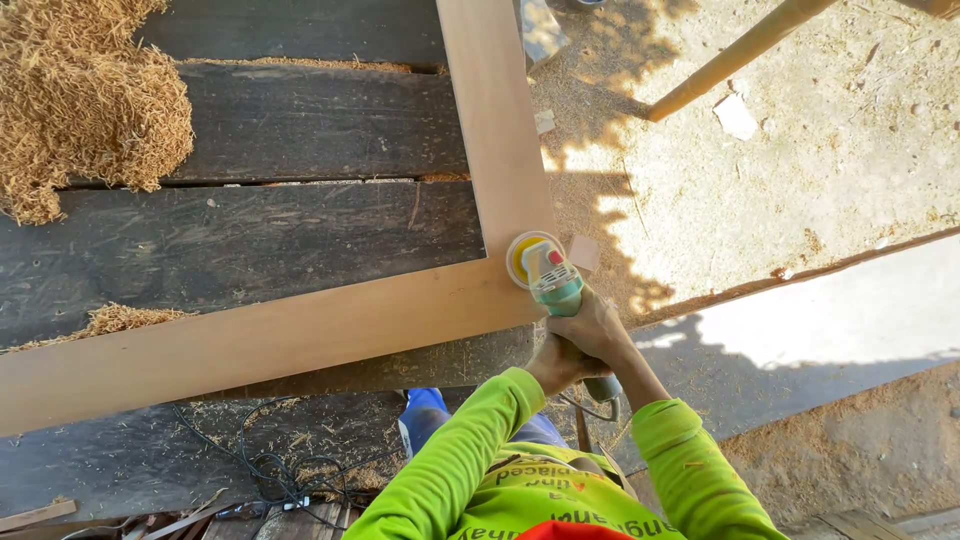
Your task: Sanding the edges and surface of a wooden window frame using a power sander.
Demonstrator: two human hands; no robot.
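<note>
Green sander (548, 278) in both hands (575, 345) at wooden frame (300, 335) corner

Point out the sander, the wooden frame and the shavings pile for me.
sander (548, 277), head view, on its green body.
wooden frame (260, 340), head view, on the lower rail.
shavings pile (85, 100), head view, on the heap's middle.

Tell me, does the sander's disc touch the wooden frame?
Touching. In the head view the sander's disc lies flat on the wooden frame at its corner, no gap visible.
</note>
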